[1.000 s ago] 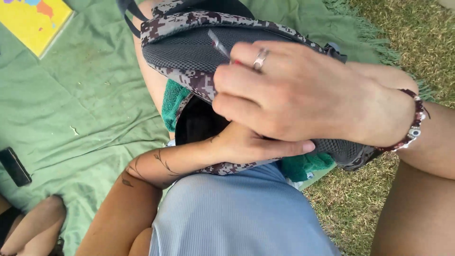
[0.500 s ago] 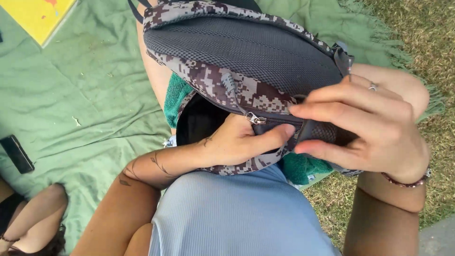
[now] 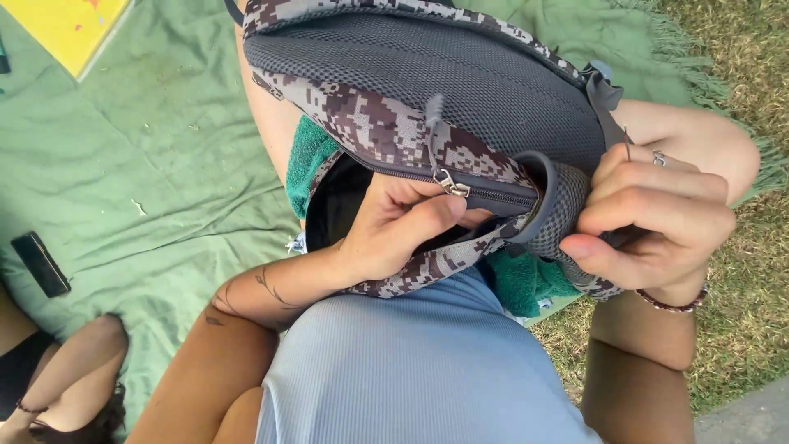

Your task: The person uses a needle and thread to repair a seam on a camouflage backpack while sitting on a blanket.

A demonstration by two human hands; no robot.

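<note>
Gripping camo backpack (image 3: 394, 123) on lap: right hand (image 3: 653, 218) fingers clamped on its mesh handle (image 3: 559, 210); left hand (image 3: 403, 226) inside opening, grasp unseen. Zipper (image 3: 448, 182) approx. half open; green blanket (image 3: 123, 164) beneath.

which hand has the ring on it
The right hand, pinching the camouflage backpack at its padded grey mesh handle. The left hand shows no ring and reaches into the backpack's opening.

bright daylight, soft shadows, sharp throughout.
</note>
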